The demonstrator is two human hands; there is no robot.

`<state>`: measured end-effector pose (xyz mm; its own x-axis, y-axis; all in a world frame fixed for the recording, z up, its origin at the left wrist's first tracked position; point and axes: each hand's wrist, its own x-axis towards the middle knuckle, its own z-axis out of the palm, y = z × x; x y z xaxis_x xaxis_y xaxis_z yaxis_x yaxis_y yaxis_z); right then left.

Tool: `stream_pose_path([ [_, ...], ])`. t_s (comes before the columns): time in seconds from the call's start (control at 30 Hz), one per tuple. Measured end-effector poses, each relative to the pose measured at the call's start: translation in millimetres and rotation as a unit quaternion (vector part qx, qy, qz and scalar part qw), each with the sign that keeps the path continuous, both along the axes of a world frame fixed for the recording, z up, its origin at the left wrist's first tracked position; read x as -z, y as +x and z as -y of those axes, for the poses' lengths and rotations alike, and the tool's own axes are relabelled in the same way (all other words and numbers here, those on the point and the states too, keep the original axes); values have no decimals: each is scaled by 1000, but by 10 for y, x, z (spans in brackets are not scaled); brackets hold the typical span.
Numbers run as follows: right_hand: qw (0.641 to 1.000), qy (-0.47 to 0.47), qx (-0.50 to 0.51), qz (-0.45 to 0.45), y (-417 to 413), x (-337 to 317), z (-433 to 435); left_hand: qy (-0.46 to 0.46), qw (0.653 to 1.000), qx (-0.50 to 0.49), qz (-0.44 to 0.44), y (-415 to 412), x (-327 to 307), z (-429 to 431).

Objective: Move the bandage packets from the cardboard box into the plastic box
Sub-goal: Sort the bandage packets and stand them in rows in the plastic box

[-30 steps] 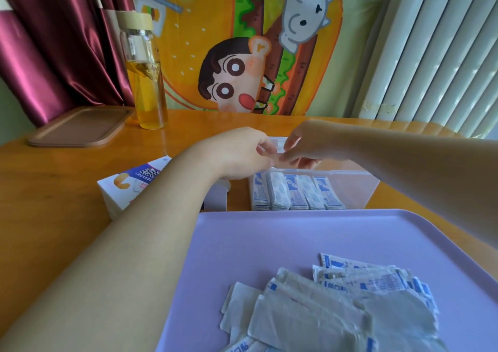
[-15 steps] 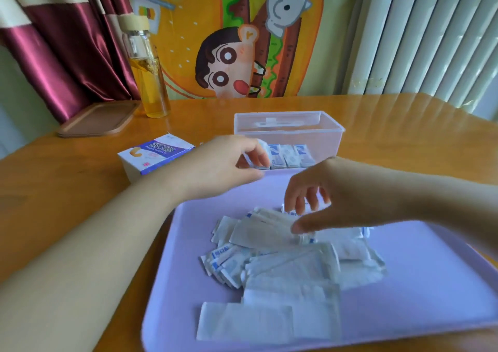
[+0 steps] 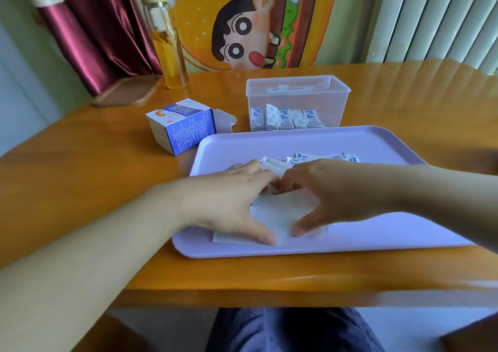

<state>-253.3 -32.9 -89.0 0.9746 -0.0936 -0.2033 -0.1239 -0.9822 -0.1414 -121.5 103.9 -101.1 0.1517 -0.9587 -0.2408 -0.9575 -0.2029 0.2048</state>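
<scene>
1. The left hand [image 3: 229,198] is lying palm-down on the purple tray [image 3: 377,146]. Its fingers are stretching out fairly straight over a loose pile of bandage packets [image 3: 323,158] and gripping nothing.
2. The right hand [image 3: 334,192] is reaching in from the other side, also palm-down. Its fingers are bending at the knuckles with the tips sinking into the pile, and it cannot be told whether they are pinching a packet.
3. The fingertips of the two hands are meeting over the middle of the pile, while both thumbs are pointing back toward the person. Together the hands are framing a large white packet [image 3: 280,214].
4. That large packet is lying flat on the tray between the thumbs, and each thumb tip is resting on it close to its near edge. The smaller blue-printed packets are showing just beyond the fingers, toward the tray's far side.
5. The plastic box [image 3: 335,103] is standing on the table [image 3: 80,179] just behind the tray. It is clear-walled and open-topped, and it is holding a row of packets [image 3: 285,118] standing on edge against its near wall.
6. The cardboard box [image 3: 183,129] is sitting to the left of the plastic box, near the tray's far left corner, with its end flap hanging open — well apart from both hands.
7. A bottle [image 3: 168,52] of yellow liquid is standing farther back on the left.
</scene>
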Motion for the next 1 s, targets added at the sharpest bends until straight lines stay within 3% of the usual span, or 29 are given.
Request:
stream_pose_path([
  [0.23,999,-10,50,20,108,-63,198,-95,994,-18,-56,66,41,261],
  [0.53,980,90,146,103,233,-254,584,-176,967,-84,-163,482,-187,626],
  [0.63,966,125,166,152,366,-319,702,-180,956,-88,-215,625,-280,741],
  [0.77,968,116,180,127,555,-207,842,-149,954,-109,-236,735,-189,825],
  [1.0,952,154,219,148,677,-37,943,-322,895,-217,-222,781,50,849],
])
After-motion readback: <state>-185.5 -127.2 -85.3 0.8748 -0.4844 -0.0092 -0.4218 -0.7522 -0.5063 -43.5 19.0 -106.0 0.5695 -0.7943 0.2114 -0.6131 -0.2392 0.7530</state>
